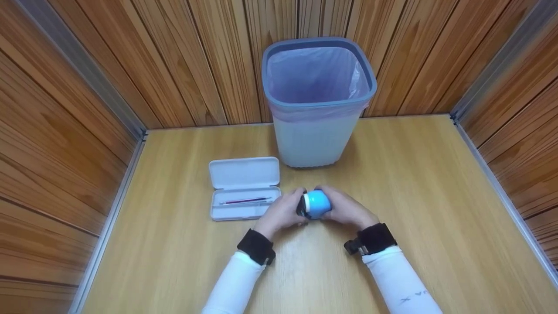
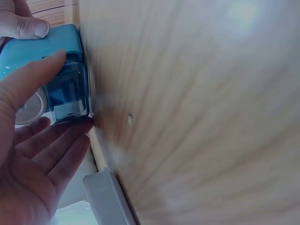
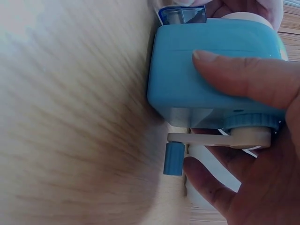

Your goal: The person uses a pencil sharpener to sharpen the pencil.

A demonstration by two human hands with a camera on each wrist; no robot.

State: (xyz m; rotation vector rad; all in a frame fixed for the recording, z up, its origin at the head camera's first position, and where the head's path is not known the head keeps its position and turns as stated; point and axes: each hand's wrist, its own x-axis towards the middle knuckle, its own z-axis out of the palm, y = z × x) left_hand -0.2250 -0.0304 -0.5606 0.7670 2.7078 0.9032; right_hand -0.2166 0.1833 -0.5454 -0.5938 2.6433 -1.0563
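A light blue hand-crank pencil sharpener (image 1: 319, 203) stands on the table between both hands. My right hand (image 1: 346, 207) grips its body, with the thumb along the blue side in the right wrist view. The crank arm (image 3: 201, 139) with its blue knob (image 3: 174, 158) faces the right palm. At the opposite end, my left hand (image 1: 285, 211) holds the clear blue shavings drawer (image 2: 70, 93) between thumb and fingers. That drawer juts from the body. What lies inside it is not clear to see.
An open white pencil case (image 1: 244, 172) lies beside the left hand, with a thin dark red pencil (image 1: 246, 201) in its tray. Behind the hands stands a tall bin (image 1: 311, 139) with a grey rim and plastic liner. Wooden panel walls enclose the table's back and sides.
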